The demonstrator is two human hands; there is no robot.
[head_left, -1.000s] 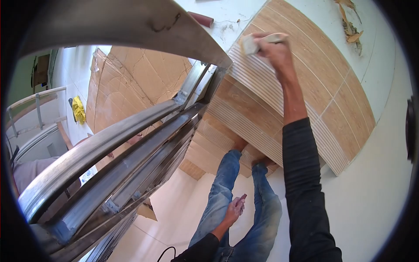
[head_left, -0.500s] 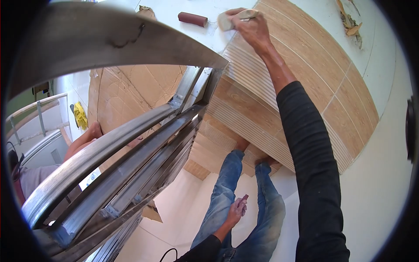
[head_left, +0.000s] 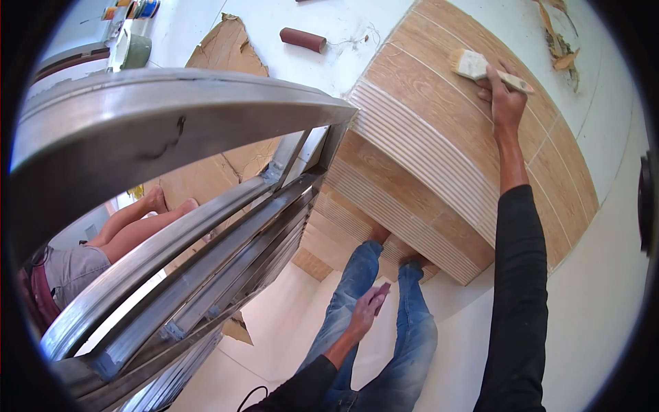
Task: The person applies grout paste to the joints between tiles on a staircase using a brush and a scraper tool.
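My right hand (head_left: 506,103) grips a flat, wide paintbrush (head_left: 471,65) by its pale handle, over the wood-look tiled top step (head_left: 446,89). The brush's light bristles point left, close over the tile. Lower down, in front of my jeans, my left hand (head_left: 362,317) is closed around a small reddish-brown piece of sandpaper (head_left: 382,296). Its colour matches the sandpaper roll (head_left: 303,40) lying on the white floor beyond the step. Ribbed strips (head_left: 412,151) line the front edge of the step.
A metal railing (head_left: 206,117) rises along the left. Beyond it another person's legs (head_left: 137,233) rest by cardboard (head_left: 226,51). Torn brown scraps (head_left: 559,51) lie at the upper right, and a green container (head_left: 134,49) stands at the upper left.
My right hand has carried the paintbrush from the step's far left corner rightward, over the middle of the tiles. My left hand has risen slightly with the sandpaper. The view has shifted.
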